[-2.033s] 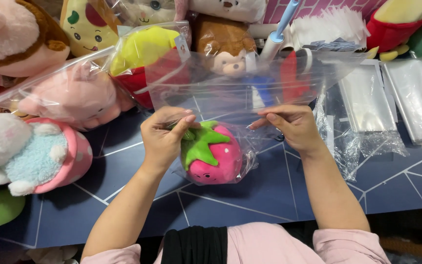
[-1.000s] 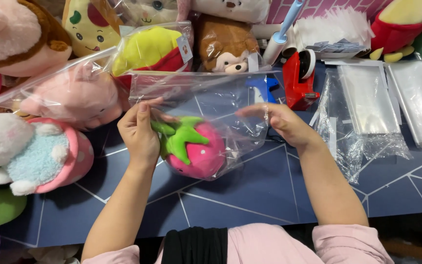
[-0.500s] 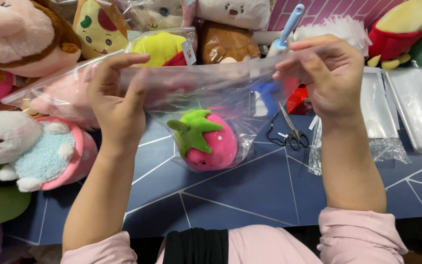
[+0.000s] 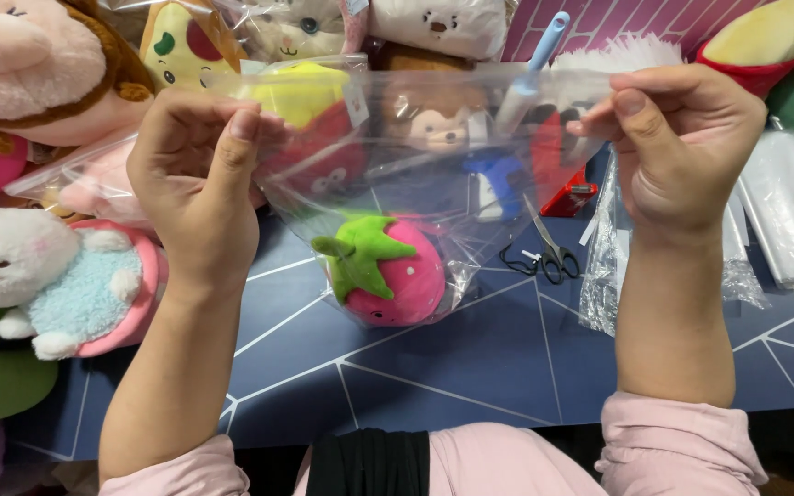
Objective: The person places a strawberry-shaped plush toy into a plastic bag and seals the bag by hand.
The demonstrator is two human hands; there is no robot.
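Note:
A clear plastic bag hangs stretched between my two hands above a dark blue table. My left hand pinches the bag's top left corner. My right hand pinches its top right corner. At the bottom of the bag lies a pink strawberry plush with green leaves, resting on the table.
Plush toys crowd the left and back: a white and blue bunny, a pink animal, a brown monkey. Small black scissors lie behind the bag. Stacks of clear bags lie on the right, near a red tool.
Both hands have lifted the bag's top edge up from the table and pulled it wide. The strawberry plush has slid to the bottom of the bag.

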